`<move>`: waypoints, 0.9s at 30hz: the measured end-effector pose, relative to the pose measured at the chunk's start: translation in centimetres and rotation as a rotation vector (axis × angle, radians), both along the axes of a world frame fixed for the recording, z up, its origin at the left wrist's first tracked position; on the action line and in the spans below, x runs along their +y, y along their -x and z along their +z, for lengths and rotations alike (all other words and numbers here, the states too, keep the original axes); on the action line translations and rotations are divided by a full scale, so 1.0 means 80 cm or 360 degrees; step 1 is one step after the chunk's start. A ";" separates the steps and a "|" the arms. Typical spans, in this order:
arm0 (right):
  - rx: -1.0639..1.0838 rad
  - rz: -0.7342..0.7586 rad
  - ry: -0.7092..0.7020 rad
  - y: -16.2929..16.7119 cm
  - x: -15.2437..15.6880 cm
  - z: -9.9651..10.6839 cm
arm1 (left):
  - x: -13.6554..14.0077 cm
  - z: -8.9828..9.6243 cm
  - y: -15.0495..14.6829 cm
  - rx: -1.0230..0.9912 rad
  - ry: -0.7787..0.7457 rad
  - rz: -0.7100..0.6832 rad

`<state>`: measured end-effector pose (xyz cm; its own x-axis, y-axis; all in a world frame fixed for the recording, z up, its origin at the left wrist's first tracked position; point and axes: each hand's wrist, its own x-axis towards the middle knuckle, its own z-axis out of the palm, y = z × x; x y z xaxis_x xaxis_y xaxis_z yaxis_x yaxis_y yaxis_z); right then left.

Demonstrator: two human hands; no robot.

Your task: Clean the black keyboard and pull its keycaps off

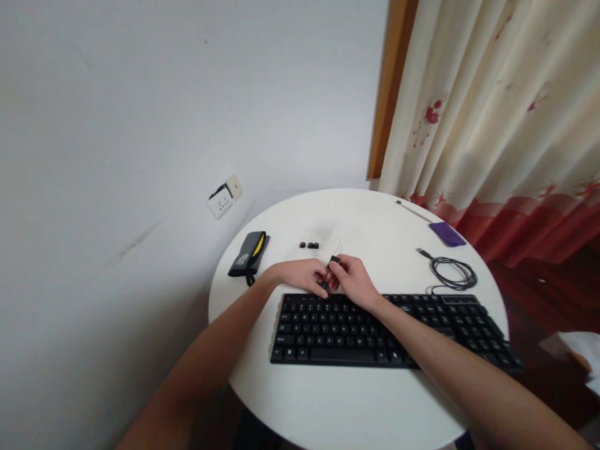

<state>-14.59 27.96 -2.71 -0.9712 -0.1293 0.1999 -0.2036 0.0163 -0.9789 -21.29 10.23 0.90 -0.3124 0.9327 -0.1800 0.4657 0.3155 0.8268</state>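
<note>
My right hand [357, 281] grips a keycap puller [334, 260] by its black handle, and the thin wire loops point away from me. Close beside it, my left hand [302, 274] is closed at the fingertips on a small black keycap [324, 285]. Both hands are over the top edge of the black keyboard [342, 356], left of its middle. My right forearm crosses above the keys and hides part of them. Beyond my left hand, a few loose black keycaps [313, 245] lie on the white round table [365, 406].
A grey pouch with a yellow inside [248, 253] lies at the left. On the right are a coiled USB cable [452, 274], a folded purple cloth [447, 234] and a thin brush [412, 210]. A wall with a socket [220, 203] borders the left; a curtain [492, 125] hangs behind.
</note>
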 end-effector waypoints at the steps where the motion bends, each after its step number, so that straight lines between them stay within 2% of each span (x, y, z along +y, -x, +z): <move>1: 0.0041 -0.0036 -0.0011 0.000 0.001 0.001 | -0.001 0.000 0.001 0.0025 0.0004 0.0027; 8: 0.0373 -0.0308 -0.0257 -0.001 0.005 0.006 | 0.002 0.004 0.002 0.0146 -0.0151 0.0367; 13: 0.0307 -0.0575 -0.0270 0.005 0.009 0.003 | 0.016 -0.005 -0.005 0.0182 -0.0328 0.0558; 16: 0.0277 -0.0628 -0.0272 0.009 0.011 0.000 | 0.019 -0.010 -0.005 0.0354 -0.0356 0.0591; 22: 0.0089 -0.0570 -0.0069 0.020 0.013 -0.011 | 0.024 -0.021 -0.003 0.0832 -0.0256 0.0615; 27: -0.0019 -0.0537 0.0189 0.024 0.013 -0.013 | 0.034 -0.026 -0.003 0.1275 -0.0216 0.0482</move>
<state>-16.51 29.03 -3.72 -0.9576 0.2225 0.1830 -0.1950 -0.0333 -0.9802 -21.04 12.96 -1.14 -0.5360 0.7863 0.3072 0.8357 0.4428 0.3249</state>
